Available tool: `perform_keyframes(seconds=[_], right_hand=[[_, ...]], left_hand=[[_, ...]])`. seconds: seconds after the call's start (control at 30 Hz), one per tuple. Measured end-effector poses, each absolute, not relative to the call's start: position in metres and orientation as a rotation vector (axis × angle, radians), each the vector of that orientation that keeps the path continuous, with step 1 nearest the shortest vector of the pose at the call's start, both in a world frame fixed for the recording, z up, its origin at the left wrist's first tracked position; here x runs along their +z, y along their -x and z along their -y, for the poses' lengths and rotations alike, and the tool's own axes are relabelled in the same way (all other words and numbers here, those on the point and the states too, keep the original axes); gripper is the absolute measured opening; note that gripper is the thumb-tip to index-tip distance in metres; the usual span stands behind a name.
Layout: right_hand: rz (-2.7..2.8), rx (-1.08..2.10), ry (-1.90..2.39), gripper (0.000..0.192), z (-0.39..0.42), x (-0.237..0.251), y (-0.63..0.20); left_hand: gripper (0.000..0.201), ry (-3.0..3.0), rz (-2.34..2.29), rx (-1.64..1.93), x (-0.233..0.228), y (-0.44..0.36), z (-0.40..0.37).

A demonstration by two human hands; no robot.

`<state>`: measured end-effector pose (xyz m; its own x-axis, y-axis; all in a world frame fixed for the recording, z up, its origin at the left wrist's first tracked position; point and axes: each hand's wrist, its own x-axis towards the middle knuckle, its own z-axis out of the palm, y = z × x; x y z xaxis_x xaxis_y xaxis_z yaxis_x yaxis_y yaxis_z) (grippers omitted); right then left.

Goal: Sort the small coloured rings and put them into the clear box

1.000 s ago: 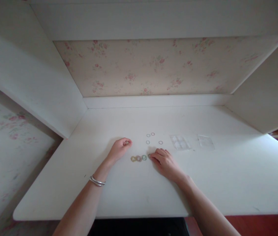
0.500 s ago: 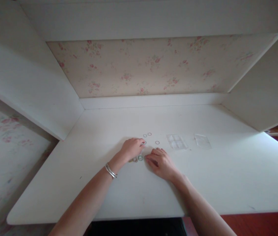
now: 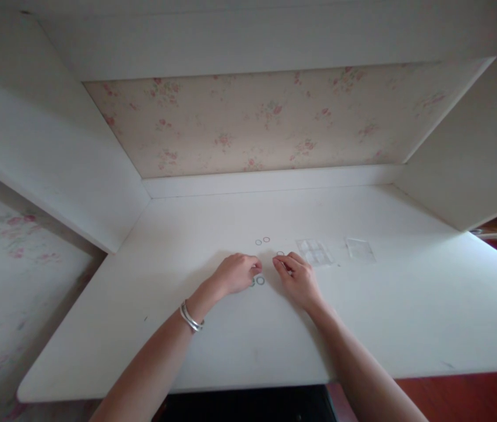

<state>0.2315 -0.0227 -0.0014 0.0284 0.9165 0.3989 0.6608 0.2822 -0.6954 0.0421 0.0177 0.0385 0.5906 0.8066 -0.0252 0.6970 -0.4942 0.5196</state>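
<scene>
Right fingers have moved beside a thin ring.

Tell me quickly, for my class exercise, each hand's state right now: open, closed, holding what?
Left hand: fingers closed; whether they hold anything cannot be told.
Right hand: fingers bent, close to a ring; whether open or closed cannot be told.

"Anything worn near the left grip?"

"Silver-coloured bangles just behind it, circling the wrist: slim, rounded, shiny, seemingly two bands side by side."

"And behind the right grip?"

"A bare wrist, and a bare right forearm broadening away from it. The left forearm is bare too, beyond the bangles."
</scene>
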Motion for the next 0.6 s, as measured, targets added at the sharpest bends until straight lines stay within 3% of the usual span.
perform_keyframes(seconds=[0.27, 0.6], right_hand=[[1.732, 0.365, 1.457, 0.034, 0.022, -0.001, -0.231], [1.731, 0.377, 1.465, 0.032, 0.022, -0.004, -0.231]], left_hand=[[0.024, -2.358, -1.142, 0.221, 0.040, -0.041, 0.002], [0.027, -2.239, -1.153, 0.376, 0.042, -0.029, -0.001]])
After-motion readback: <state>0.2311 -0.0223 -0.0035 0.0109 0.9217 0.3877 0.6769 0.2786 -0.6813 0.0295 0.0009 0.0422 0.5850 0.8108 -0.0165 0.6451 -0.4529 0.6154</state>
